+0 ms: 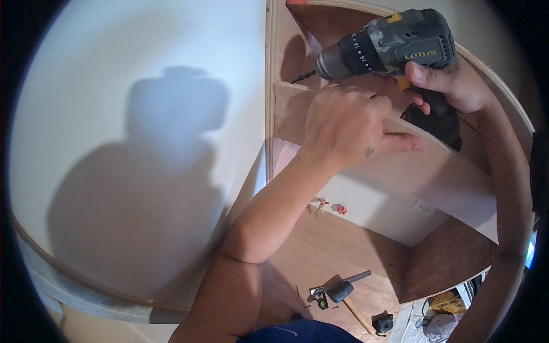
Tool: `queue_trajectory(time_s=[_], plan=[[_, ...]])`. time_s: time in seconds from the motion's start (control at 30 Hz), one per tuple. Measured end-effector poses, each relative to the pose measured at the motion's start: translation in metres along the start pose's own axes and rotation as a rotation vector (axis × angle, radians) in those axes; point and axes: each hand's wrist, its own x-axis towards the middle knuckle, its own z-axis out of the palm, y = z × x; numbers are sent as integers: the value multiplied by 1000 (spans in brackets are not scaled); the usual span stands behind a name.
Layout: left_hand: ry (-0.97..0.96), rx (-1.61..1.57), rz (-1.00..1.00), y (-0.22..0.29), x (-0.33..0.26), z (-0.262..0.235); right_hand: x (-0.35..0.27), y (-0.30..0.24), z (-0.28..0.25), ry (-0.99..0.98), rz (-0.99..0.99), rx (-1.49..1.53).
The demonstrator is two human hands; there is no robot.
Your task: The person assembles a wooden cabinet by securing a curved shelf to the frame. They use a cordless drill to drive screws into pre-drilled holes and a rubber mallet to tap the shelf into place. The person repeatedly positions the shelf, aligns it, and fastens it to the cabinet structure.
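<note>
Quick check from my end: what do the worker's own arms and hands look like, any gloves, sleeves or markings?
Both arms are bare to past the elbow: no sleeves, no gloves, no watch or rings in view. The left hand has a small dark mark, like a tiny tattoo, near the base of the thumb. The right hand shows short, unpainted nails.

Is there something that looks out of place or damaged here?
Nothing stands out. The right hand holds the drill at the plywood shelf, the left hand rests there, and a hammer lies below.
</note>
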Motion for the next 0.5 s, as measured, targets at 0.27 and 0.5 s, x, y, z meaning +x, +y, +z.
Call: queue_trajectory(time_s=[0.27, 0.5], plan=[[-100, 73, -60, 2, 2, -6, 2, 1, 0, 1, -2, 24], [-106, 58, -82, 3, 2, -6, 2, -2, -3, -25, 25, 16]])
